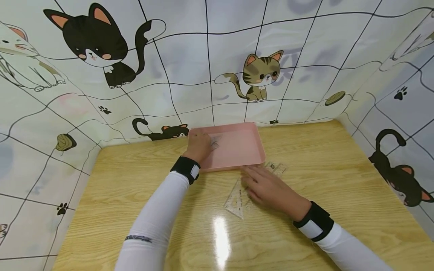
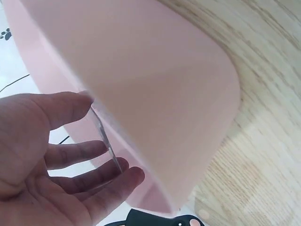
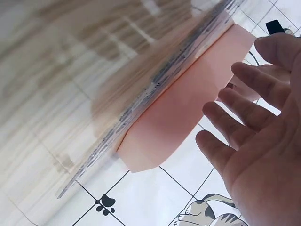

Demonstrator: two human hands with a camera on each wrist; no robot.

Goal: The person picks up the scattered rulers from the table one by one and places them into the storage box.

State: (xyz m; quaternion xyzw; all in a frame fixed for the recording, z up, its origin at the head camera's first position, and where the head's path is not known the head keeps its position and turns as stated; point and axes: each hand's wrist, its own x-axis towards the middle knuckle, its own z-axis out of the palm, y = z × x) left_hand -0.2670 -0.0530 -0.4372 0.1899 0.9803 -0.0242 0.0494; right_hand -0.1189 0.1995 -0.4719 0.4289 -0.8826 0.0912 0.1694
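Observation:
My left hand (image 1: 199, 146) reaches over the left side of a pink tray (image 1: 237, 146). Its thumb and fingers pinch a thin clear plastic drawing tool (image 2: 103, 134), edge-on in the left wrist view; marked clear plastic shows beside the hand in the head view. By the tray's front edge, my right hand (image 1: 268, 188) hovers low with loosely bent fingers, holding nothing. A clear triangular set square (image 1: 235, 201) lies on the table just left of it. Beyond the right hand is a clear ruler-like piece (image 1: 276, 168), partly hidden.
The wooden table (image 1: 135, 180) reaches back to a wall covering (image 1: 190, 56) printed with cats and lines. More of this covering stands along the left and right sides. The tray sits near the table's back edge.

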